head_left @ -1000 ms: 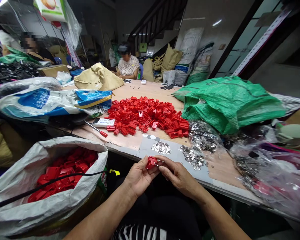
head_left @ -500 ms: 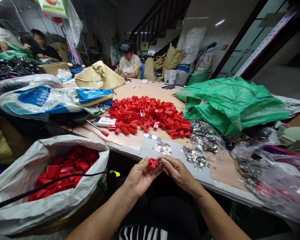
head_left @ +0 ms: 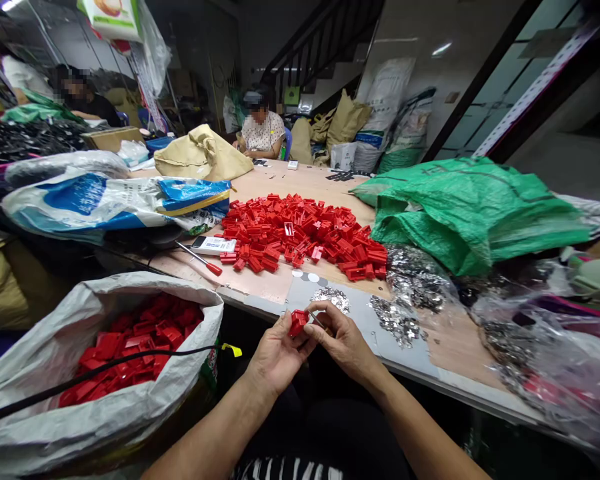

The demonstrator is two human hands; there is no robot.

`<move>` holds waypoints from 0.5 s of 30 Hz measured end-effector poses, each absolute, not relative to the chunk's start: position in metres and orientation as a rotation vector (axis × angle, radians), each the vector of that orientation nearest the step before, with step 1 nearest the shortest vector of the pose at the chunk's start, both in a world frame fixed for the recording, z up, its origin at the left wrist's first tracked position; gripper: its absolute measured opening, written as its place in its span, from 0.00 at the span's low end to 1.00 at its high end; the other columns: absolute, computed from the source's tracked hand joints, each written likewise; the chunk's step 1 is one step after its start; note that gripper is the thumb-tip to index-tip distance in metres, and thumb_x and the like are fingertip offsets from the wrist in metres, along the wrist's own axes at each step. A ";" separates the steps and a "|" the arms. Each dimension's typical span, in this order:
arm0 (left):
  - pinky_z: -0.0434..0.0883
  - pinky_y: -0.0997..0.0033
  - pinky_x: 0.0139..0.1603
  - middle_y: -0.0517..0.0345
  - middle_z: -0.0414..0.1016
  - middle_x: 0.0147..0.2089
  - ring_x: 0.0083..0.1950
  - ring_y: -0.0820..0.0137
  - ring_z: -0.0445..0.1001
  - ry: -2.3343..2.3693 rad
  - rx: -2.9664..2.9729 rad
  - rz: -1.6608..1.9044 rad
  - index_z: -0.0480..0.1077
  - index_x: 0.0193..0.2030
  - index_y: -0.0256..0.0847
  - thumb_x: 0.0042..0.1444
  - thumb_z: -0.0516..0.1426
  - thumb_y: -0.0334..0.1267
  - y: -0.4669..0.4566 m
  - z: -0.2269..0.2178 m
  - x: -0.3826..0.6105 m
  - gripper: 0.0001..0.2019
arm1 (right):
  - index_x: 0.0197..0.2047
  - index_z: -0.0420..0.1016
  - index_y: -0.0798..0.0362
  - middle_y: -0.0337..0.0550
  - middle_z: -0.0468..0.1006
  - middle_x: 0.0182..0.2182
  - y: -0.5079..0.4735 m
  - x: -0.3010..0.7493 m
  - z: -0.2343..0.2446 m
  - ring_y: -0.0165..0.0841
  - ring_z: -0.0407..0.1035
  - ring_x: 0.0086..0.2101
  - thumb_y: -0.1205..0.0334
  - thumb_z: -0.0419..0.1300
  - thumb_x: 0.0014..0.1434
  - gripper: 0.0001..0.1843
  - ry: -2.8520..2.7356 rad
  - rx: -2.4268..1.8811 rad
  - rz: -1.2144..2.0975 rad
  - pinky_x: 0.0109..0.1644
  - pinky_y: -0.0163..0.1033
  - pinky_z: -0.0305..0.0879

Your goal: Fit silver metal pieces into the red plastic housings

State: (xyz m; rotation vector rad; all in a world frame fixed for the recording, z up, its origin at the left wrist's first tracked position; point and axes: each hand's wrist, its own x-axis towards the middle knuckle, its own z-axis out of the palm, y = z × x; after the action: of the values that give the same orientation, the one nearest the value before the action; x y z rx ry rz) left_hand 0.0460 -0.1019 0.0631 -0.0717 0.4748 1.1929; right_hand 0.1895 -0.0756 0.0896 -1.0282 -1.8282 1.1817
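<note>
In front of my lap, my left hand (head_left: 279,357) is closed around a small red plastic part (head_left: 299,323), thumb on its near side. Close against it, my right hand (head_left: 344,340) pinches a thin metal piece (head_left: 321,324) between thumb and fingers, at the right side of the red part. Beyond my hands lies a small heap of flat shiny metal pieces (head_left: 333,299), with a second metal heap (head_left: 396,321) to its right. A large pile of red plastic parts (head_left: 300,230) covers the middle of the table.
An open white sack (head_left: 180,283) of red parts stands at my left, a black cable crossing it. A red-handled screwdriver (head_left: 200,259) lies by the table edge. A green woven bag (head_left: 480,207) sits at right; a person (head_left: 263,130) works across the table.
My right hand has turned and its fingers arch more, showing the thin metal piece beside the red part. The red part has tilted in my left hand. The view has shifted slightly.
</note>
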 end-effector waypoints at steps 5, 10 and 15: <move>0.71 0.62 0.49 0.54 0.79 0.36 0.38 0.69 0.77 0.485 -0.094 1.196 0.71 0.37 0.37 0.61 0.55 0.37 -0.103 0.065 0.047 0.07 | 0.37 0.66 0.51 0.35 0.66 0.28 -0.074 0.181 0.087 0.29 0.60 0.29 0.55 0.60 0.60 0.10 -1.749 -0.942 1.199 0.34 0.34 0.58; 0.71 0.62 0.50 0.53 0.79 0.38 0.39 0.68 0.77 0.465 -0.090 1.195 0.71 0.38 0.37 0.60 0.56 0.37 -0.107 0.066 0.048 0.06 | 0.40 0.65 0.51 0.35 0.67 0.28 -0.074 0.181 0.091 0.28 0.60 0.28 0.49 0.61 0.59 0.15 -1.617 -0.901 1.407 0.31 0.32 0.57; 0.70 0.59 0.52 0.56 0.78 0.36 0.38 0.69 0.77 0.482 -0.070 1.219 0.70 0.37 0.37 0.59 0.57 0.33 -0.109 0.063 0.049 0.02 | 0.41 0.65 0.53 0.33 0.65 0.22 -0.071 0.187 0.090 0.24 0.55 0.20 0.42 0.58 0.59 0.21 -1.515 -0.894 1.706 0.22 0.29 0.47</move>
State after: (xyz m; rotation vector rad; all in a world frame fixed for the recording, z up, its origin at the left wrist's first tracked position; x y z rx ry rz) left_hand 0.0493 -0.1086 0.0625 -0.0703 0.4817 1.2192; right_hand 0.1867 -0.0714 0.0899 -0.8942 -1.5148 1.7064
